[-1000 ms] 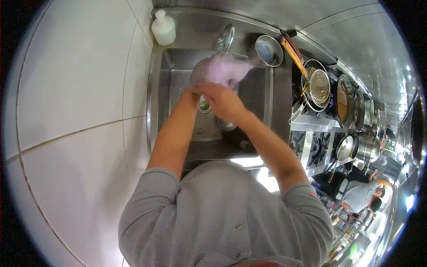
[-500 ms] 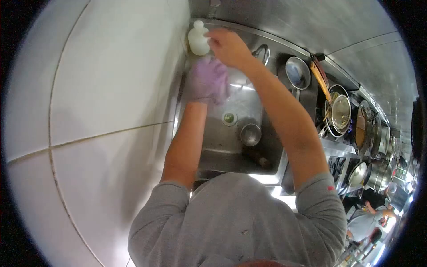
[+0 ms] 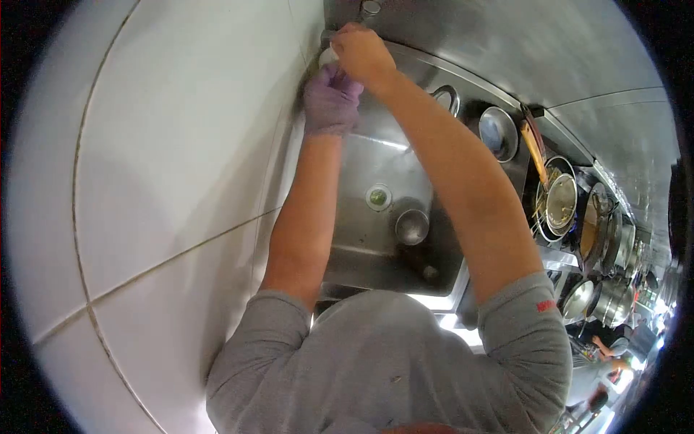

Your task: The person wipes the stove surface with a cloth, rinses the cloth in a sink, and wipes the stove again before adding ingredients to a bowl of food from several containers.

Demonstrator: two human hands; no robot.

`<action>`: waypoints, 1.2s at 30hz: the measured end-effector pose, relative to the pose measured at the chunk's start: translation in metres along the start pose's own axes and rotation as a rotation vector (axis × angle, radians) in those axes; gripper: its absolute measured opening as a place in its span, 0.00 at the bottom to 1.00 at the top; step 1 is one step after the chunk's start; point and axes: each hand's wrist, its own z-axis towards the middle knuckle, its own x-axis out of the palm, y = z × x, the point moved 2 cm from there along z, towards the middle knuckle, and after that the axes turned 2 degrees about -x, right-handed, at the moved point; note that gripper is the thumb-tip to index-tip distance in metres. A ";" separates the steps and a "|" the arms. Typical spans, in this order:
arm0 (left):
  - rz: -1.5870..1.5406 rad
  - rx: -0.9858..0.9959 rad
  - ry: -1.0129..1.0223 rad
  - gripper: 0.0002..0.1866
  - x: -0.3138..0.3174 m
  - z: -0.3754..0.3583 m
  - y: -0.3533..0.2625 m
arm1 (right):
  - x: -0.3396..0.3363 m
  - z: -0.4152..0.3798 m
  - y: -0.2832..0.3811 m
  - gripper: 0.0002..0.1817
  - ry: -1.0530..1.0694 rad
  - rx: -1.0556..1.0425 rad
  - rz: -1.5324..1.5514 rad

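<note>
My left hand (image 3: 332,105) wears a purple glove and is raised at the far left corner of the sink (image 3: 369,253). Its fingers point away from me and overlap the lower part of a white plastic bottle (image 3: 327,58); whether they grip it I cannot see. My bare right hand (image 3: 363,54) is just above the gloved one, its fingers curled round the neck of the bottle. Both hands hide most of the bottle. Below them, a small metal bowl (image 3: 412,227) and a drain (image 3: 378,197) with something green in it are in the basin.
A curved faucet (image 3: 450,98) stands at the sink's right rim. Beyond it are a metal bowl (image 3: 499,135), a strainer (image 3: 562,201) and several pans. White tiles (image 3: 181,145) border the left side. Another person (image 3: 596,376) is at the far right.
My gloved left hand has moved up toward the bottle. My right hand has gone from beside the bottle to its neck, covering it. The view has shifted slightly.
</note>
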 end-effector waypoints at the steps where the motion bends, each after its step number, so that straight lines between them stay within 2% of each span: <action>1: -0.221 -0.091 0.013 0.12 -0.007 0.006 0.010 | 0.010 -0.008 0.001 0.14 -0.058 -0.009 0.017; 2: -0.444 -0.179 0.029 0.13 -0.011 0.010 0.019 | 0.016 -0.014 0.000 0.14 -0.121 -0.018 0.029; 3: -0.444 -0.177 0.035 0.13 -0.002 0.005 0.011 | 0.012 -0.014 -0.001 0.14 -0.125 -0.018 0.026; 5: -0.431 -0.170 -0.001 0.07 0.017 -0.019 -0.014 | -0.001 -0.024 -0.001 0.14 -0.378 0.003 0.393; 6: -0.428 -0.174 0.009 0.07 0.015 -0.023 -0.014 | -0.009 -0.036 0.004 0.14 -0.387 0.010 0.389; 7: -0.464 -0.207 0.018 0.07 0.009 -0.026 -0.009 | -0.021 -0.058 0.009 0.14 -0.532 0.137 0.426; 8: -0.505 -0.237 0.024 0.12 0.003 -0.029 -0.004 | -0.033 -0.081 0.011 0.14 -0.672 0.259 0.460; 9: -0.513 -0.239 0.024 0.12 0.000 -0.033 0.000 | -0.026 -0.110 0.005 0.14 -0.470 0.354 0.501; 10: -0.453 -0.274 0.017 0.17 -0.004 -0.040 0.004 | -0.011 -0.147 -0.005 0.14 -0.262 0.448 0.538; 11: -0.392 -0.312 0.011 0.22 -0.007 -0.048 0.011 | 0.004 -0.185 -0.013 0.14 -0.104 0.639 0.783; 12: -0.395 -0.320 0.011 0.22 -0.014 -0.054 0.019 | 0.017 -0.217 -0.018 0.14 0.059 0.830 1.028; 13: -0.634 -0.427 0.359 0.22 -0.014 -0.062 0.031 | 0.026 -0.236 -0.030 0.14 0.055 0.845 1.028; 14: -0.869 -0.532 0.712 0.22 -0.009 -0.073 0.039 | 0.035 -0.254 -0.044 0.14 -0.091 0.998 1.321; 15: -0.869 -0.556 0.717 0.22 -0.004 -0.082 0.048 | 0.039 -0.270 -0.050 0.14 -0.261 1.141 1.613; 16: -0.649 -0.664 0.372 0.21 -0.001 -0.092 0.062 | 0.019 -0.274 -0.044 0.14 -0.281 1.160 1.614; 17: -0.410 -0.742 0.037 0.20 0.002 -0.101 0.073 | -0.002 -0.269 -0.039 0.14 -0.191 1.083 1.621; 18: -0.400 -0.756 0.052 0.20 0.018 -0.116 0.074 | -0.020 -0.262 -0.032 0.14 -0.104 0.999 1.623; 19: -0.224 -0.659 0.085 0.20 0.039 -0.134 0.068 | -0.025 -0.259 -0.028 0.15 -0.007 0.860 1.653; 20: -0.054 -0.554 0.118 0.20 0.056 -0.147 0.063 | -0.035 -0.261 -0.025 0.15 -0.027 0.861 1.652; 22: -0.156 -0.614 0.116 0.20 0.075 -0.162 0.065 | -0.052 -0.267 -0.014 0.22 0.225 0.671 1.634; 23: -0.260 -0.671 0.098 0.19 0.083 -0.167 0.065 | -0.051 -0.274 -0.017 0.22 0.217 0.673 1.633; 24: -0.258 -0.671 0.103 0.19 0.092 -0.168 0.060 | -0.046 -0.285 -0.026 0.24 0.103 0.672 1.325; 25: -0.236 -0.754 0.067 0.18 0.100 -0.170 0.055 | -0.042 -0.296 -0.033 0.27 -0.002 0.661 1.017; 26: -0.212 -0.836 0.031 0.17 0.106 -0.172 0.052 | -0.034 -0.312 -0.034 0.27 -0.006 0.662 1.017; 27: -0.208 -0.839 0.034 0.17 0.101 -0.172 0.057 | -0.028 -0.332 -0.029 0.28 -0.039 0.597 0.914; 29: 0.661 -0.500 0.439 0.19 0.083 -0.167 0.066 | -0.026 -0.359 -0.033 0.28 -0.080 0.536 0.816; 30: 0.669 -0.502 0.444 0.19 0.082 -0.167 0.064 | -0.024 -0.374 -0.038 0.27 0.081 0.632 0.952; 31: 0.602 -0.411 0.630 0.18 0.085 -0.169 0.062 | -0.021 -0.387 -0.040 0.26 0.248 0.723 1.088; 32: 0.529 -0.317 0.812 0.17 0.088 -0.172 0.058 | -0.020 -0.397 -0.044 0.26 0.240 0.726 1.095; 34: 0.419 -0.454 0.938 0.16 0.091 -0.189 0.042 | -0.029 -0.410 -0.048 0.23 -0.162 0.879 1.556; 35: 0.371 -0.520 0.974 0.16 0.092 -0.198 0.036 | -0.034 -0.413 -0.044 0.17 -0.475 1.009 1.787; 36: 0.324 -0.580 0.965 0.16 0.093 -0.207 0.033 | -0.046 -0.409 -0.033 0.17 -0.497 1.009 1.783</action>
